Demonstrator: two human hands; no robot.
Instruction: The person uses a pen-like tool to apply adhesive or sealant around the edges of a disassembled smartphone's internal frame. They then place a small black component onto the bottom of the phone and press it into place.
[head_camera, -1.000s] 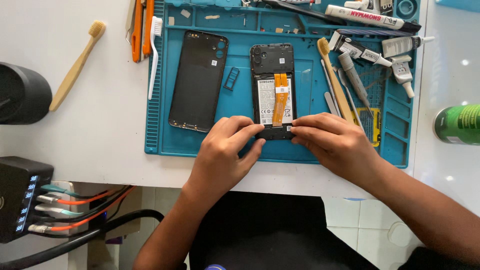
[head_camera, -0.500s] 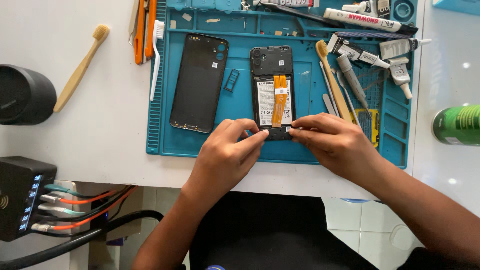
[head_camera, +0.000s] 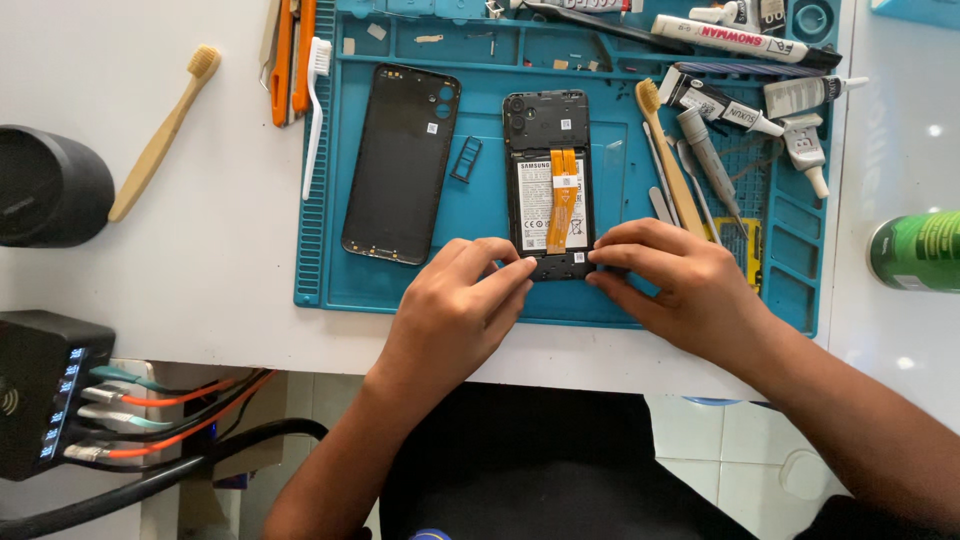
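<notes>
- Now the left hand (head_camera: 455, 310) and right hand (head_camera: 685, 285) meet at the lower end of an opened smartphone (head_camera: 549, 185), its battery and orange flex cable exposed.
- Left fingers (head_camera: 510, 272) curl closed against the phone's bottom left corner; right fingers (head_camera: 610, 255) pinch its bottom right corner.
- Beneath the fingers lies a blue repair mat (head_camera: 470, 290) on the white surface (head_camera: 200, 270).
- Just beyond the left fingers rests the black back cover (head_camera: 400, 165), with a SIM tray (head_camera: 466, 158) between it and the phone.
- Beyond the right fingers lies a bamboo toothbrush (head_camera: 668, 155).
</notes>
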